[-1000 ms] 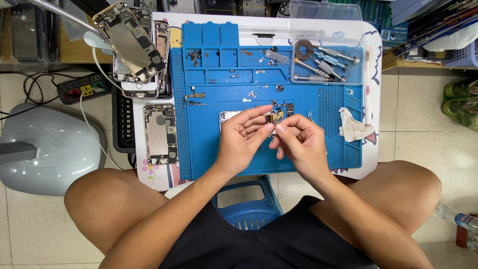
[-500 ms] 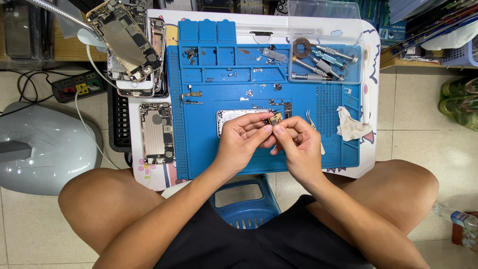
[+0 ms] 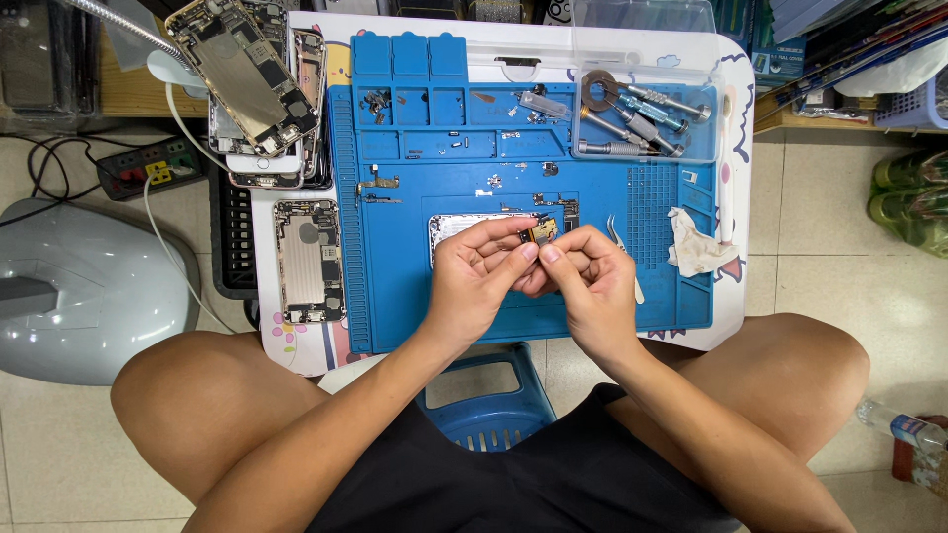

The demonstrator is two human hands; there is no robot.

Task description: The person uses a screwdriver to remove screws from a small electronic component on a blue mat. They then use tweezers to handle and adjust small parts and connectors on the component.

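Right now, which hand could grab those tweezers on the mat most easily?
Probably the right hand. The tweezers lie on the blue mat just beside its knuckles, while the left hand sits farther off and would have to cross over. Both hands pinch a small part.

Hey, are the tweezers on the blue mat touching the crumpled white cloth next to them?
Apart. The head view shows a strip of bare blue mat between the tweezers and the crumpled white cloth.

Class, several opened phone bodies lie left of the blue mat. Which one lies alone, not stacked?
The lower phone body, flat beside the mat's left edge. The others are piled together above it.
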